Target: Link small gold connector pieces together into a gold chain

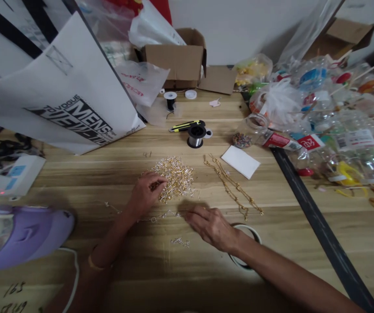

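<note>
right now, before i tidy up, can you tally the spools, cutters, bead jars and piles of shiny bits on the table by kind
spools: 2 (dark spool, silver spool)
yellow-and-black cutter: 1
bead jar: 1
piles: 2 (large gold-and-silver pile, small silver pile)
total: 6

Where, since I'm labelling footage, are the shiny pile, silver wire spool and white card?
Shiny pile [175,177], head view: its middle.
Silver wire spool [195,139], head view: wound wire.
White card [241,161], head view: top face.
</note>
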A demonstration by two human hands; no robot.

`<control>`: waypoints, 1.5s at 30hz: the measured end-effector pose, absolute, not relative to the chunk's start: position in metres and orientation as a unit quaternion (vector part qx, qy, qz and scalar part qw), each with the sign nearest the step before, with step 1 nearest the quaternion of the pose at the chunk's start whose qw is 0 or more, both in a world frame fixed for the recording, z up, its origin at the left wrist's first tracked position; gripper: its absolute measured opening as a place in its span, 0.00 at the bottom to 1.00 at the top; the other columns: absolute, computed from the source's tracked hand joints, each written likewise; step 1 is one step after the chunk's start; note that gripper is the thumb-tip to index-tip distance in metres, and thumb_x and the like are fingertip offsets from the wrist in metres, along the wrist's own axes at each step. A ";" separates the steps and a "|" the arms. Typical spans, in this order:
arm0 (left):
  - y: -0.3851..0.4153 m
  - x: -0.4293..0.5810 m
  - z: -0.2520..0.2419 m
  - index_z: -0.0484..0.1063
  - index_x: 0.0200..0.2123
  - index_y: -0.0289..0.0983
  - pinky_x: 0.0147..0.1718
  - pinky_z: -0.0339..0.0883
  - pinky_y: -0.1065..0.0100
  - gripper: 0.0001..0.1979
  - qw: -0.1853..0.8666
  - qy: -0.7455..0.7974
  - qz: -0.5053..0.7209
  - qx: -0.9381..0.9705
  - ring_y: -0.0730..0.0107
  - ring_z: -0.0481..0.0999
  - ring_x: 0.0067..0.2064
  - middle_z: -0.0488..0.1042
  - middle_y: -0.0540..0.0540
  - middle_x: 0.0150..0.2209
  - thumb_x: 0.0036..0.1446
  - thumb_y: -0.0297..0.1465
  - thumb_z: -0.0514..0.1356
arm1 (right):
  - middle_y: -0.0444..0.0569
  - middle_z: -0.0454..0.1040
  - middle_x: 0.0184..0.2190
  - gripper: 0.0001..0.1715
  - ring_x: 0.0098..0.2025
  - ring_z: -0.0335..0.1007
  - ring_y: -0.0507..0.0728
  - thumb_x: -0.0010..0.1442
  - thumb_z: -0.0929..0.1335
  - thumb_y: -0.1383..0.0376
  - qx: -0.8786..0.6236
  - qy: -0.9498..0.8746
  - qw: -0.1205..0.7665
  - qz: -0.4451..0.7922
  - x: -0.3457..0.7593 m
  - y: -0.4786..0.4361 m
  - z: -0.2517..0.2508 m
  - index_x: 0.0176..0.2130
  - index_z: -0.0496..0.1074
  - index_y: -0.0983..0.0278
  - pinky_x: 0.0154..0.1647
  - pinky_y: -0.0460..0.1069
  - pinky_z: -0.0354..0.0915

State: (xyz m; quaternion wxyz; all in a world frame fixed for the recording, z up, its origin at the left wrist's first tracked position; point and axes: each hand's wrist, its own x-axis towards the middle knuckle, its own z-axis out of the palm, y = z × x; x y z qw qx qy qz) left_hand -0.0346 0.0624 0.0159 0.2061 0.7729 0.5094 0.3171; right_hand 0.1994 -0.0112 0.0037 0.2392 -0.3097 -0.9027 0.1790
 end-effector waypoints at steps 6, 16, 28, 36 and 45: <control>0.062 -0.035 0.018 0.74 0.29 0.37 0.38 0.66 0.63 0.03 0.214 0.503 0.303 0.780 0.67 0.72 0.35 0.75 0.47 0.29 0.54 0.26 0.60 | 0.53 0.73 0.43 0.15 0.40 0.71 0.53 0.66 0.57 0.71 -0.309 -0.908 0.218 0.182 0.199 -0.010 0.003 0.49 0.67 0.66 0.35 0.47 0.69; 0.057 -0.029 0.018 0.74 0.26 0.37 0.42 0.64 0.61 0.06 0.176 0.444 0.243 0.844 0.65 0.67 0.38 0.73 0.47 0.29 0.55 0.25 0.59 | 0.52 0.73 0.42 0.13 0.42 0.71 0.54 0.66 0.59 0.70 -0.311 -0.911 0.225 0.152 0.199 -0.011 0.000 0.49 0.66 0.66 0.34 0.46 0.67; 0.057 -0.030 0.017 0.74 0.29 0.36 0.43 0.63 0.61 0.10 0.138 0.446 0.210 0.859 0.63 0.65 0.39 0.71 0.45 0.30 0.59 0.25 0.54 | 0.52 0.74 0.39 0.12 0.41 0.71 0.54 0.66 0.58 0.70 -0.307 -0.913 0.221 0.149 0.198 -0.010 0.002 0.46 0.67 0.67 0.32 0.46 0.66; 0.056 -0.029 0.016 0.74 0.28 0.35 0.43 0.63 0.61 0.07 0.143 0.437 0.207 0.863 0.64 0.66 0.39 0.71 0.46 0.29 0.57 0.25 0.57 | 0.51 0.73 0.38 0.13 0.38 0.70 0.53 0.67 0.58 0.70 -0.309 -0.910 0.235 0.149 0.197 -0.010 0.002 0.46 0.68 0.67 0.31 0.46 0.66; 0.055 -0.026 0.009 0.73 0.29 0.35 0.44 0.62 0.61 0.07 0.131 0.424 0.223 0.868 0.63 0.65 0.40 0.72 0.46 0.30 0.58 0.28 0.58 | 0.51 0.74 0.39 0.11 0.40 0.71 0.53 0.66 0.59 0.69 -0.312 -0.910 0.233 0.146 0.198 -0.010 0.001 0.45 0.67 0.66 0.31 0.46 0.67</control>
